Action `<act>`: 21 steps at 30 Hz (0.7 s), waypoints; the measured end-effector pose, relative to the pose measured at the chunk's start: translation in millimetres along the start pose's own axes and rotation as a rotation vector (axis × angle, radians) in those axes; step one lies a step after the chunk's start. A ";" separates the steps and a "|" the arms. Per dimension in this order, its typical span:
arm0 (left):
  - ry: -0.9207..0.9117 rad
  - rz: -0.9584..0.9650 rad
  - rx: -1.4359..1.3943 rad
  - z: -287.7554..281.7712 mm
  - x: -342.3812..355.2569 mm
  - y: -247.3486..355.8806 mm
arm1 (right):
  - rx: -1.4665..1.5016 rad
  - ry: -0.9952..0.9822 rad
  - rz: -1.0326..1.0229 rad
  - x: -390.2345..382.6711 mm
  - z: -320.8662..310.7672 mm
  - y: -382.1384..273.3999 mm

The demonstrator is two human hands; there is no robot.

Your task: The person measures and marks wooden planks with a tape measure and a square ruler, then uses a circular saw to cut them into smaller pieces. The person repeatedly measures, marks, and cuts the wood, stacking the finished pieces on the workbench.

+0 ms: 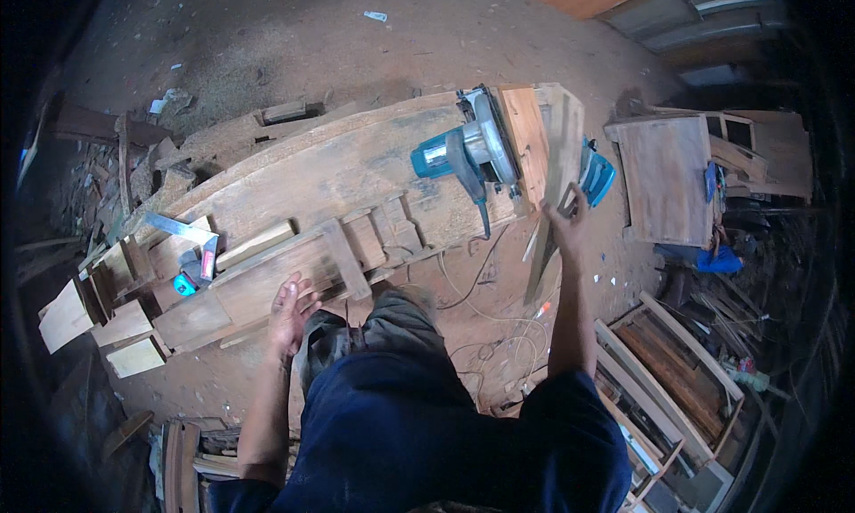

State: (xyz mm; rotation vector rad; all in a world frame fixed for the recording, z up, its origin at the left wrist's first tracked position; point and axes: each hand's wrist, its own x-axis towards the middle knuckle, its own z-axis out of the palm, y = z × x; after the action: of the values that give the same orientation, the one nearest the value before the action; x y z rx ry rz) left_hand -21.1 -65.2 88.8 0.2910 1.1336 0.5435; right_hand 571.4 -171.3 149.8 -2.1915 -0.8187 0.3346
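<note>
from my remote seat i see the long pale board at the right end of the counter, its length running away from me, the nearer right hand at its edge, grip unclear, the left hand released and well apart.

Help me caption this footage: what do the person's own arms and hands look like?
The left hand and right hand wear no gloves, and no watch or bracelet shows. The dark navy sleeves are short, leaving the forearms uncovered.
</note>
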 end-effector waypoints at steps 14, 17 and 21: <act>0.226 -0.003 0.072 47.2 -11.9 -27.1 | -0.187 -0.078 -0.043 120.3 17.2 71.7; 0.199 0.008 0.113 54.4 -4.6 -27.1 | -0.244 -0.054 -0.147 124.4 22.7 85.0; 0.165 -0.003 0.152 60.4 4.8 -30.9 | -0.387 -0.066 -0.246 130.8 43.4 91.2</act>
State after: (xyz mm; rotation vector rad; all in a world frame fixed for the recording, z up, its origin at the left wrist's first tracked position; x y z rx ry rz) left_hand 43.6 -85.3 94.6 0.3806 1.3384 0.4862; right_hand 691.6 -107.9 55.7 -2.4034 -1.2626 0.1324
